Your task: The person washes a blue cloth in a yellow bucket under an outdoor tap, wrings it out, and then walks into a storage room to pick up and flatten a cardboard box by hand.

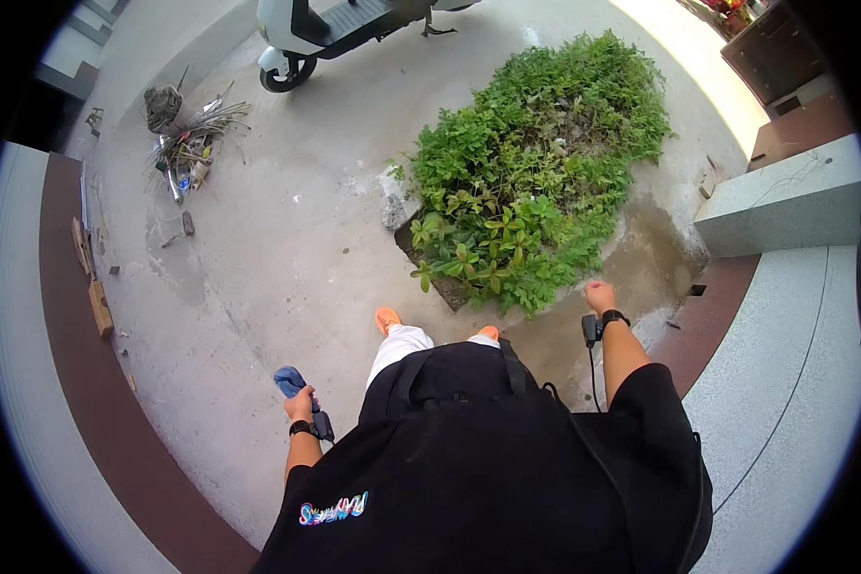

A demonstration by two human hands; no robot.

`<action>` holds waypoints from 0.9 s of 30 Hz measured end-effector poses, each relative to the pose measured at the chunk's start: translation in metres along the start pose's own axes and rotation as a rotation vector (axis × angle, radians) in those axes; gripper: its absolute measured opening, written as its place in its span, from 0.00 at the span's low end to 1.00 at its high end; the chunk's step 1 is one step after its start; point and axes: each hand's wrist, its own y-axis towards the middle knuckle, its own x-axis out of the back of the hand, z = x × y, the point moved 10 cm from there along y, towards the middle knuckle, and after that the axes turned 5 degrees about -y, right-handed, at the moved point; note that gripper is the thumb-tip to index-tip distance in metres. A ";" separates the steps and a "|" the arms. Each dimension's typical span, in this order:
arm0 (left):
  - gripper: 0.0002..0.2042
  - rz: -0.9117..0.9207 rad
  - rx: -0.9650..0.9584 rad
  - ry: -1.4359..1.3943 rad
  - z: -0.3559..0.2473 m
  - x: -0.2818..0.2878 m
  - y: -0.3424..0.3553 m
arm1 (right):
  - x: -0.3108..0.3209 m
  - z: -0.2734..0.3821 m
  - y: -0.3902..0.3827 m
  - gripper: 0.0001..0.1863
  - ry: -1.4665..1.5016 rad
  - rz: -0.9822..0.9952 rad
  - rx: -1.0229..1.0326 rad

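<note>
My left hand (298, 404) is closed round a crumpled blue cloth (288, 381), held low at my left side above the concrete. Out to the right, my right hand (600, 296) has its fingers curled in, and nothing shows in it. That hand is close to the near right edge of a bed of green plants (545, 172). Both wrists wear dark straps with small black devices on them. My orange shoes (386, 320) point toward the bed, one ahead of the other.
A scooter (340, 38) stands at the far side. Clutter with dry stalks (187, 143) lies on the floor at the left. A wooden piece (99, 306) rests along the left wall. Wet concrete (655, 244) borders the plants, beside a pale ledge (784, 191) on the right.
</note>
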 end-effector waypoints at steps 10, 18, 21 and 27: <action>0.21 0.159 -0.837 0.054 -0.326 -0.025 -0.009 | 0.052 0.775 -0.346 0.16 0.726 0.309 0.974; 0.22 -0.065 -0.562 0.076 -0.270 0.094 0.139 | -0.175 0.799 -0.351 0.18 0.113 0.327 0.973; 0.14 -0.080 -0.022 -0.204 -0.134 0.136 0.186 | -0.254 0.680 -0.279 0.17 -0.359 0.365 0.764; 0.17 0.199 0.435 0.331 0.145 0.268 0.142 | -0.338 0.460 -0.253 0.17 -0.896 0.745 0.483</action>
